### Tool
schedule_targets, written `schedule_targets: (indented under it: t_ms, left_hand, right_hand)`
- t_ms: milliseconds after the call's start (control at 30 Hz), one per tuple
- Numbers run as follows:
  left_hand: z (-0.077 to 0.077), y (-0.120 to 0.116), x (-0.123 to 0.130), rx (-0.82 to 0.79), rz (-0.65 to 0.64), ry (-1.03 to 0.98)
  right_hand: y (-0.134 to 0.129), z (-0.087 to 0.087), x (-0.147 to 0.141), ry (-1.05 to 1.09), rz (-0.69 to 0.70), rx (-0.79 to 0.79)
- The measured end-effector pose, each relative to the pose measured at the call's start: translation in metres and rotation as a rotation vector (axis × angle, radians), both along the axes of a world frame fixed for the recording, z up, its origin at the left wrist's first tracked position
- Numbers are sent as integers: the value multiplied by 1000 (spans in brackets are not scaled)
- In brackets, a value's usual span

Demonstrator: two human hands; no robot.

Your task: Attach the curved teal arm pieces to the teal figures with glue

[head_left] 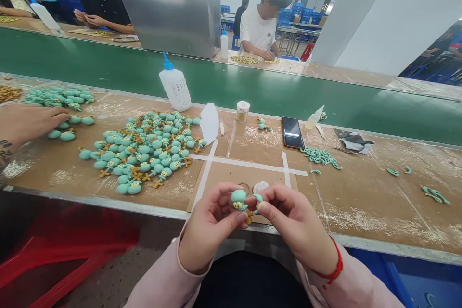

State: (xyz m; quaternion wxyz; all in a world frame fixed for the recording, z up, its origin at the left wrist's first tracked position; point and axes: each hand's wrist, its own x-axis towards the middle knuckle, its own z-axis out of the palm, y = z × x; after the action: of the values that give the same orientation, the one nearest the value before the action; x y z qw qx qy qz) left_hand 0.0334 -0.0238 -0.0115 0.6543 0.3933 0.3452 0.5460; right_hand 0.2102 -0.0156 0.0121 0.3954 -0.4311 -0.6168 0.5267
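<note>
Brown bench [361,192]; left hand [211,226] closed around teal figurine [238,196], right hand [301,226] pinching teal piece [258,198].

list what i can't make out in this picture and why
All in the head view:
Lower body of the green figure: partly behind the left hand.
Part of the curved green piece: covered by the right hand.
Print on the nearest blue-tipped bottle: too small.
Co-worker's arm: cut off by left edge.
Blue bin: cut off by bottom edge.
</note>
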Motion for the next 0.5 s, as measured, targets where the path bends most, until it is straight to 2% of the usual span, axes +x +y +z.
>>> schedule_targets:
  t_ms: [333,500]
  left_hand:
    - [-4,-1,2,2,-28,-38]
    - [-2,-1,3,-7,-35,-39]
  right_hand:
    - [-6,3,-1,-93,-30,264]
    - [-10,4,-1,-110,-29,311]
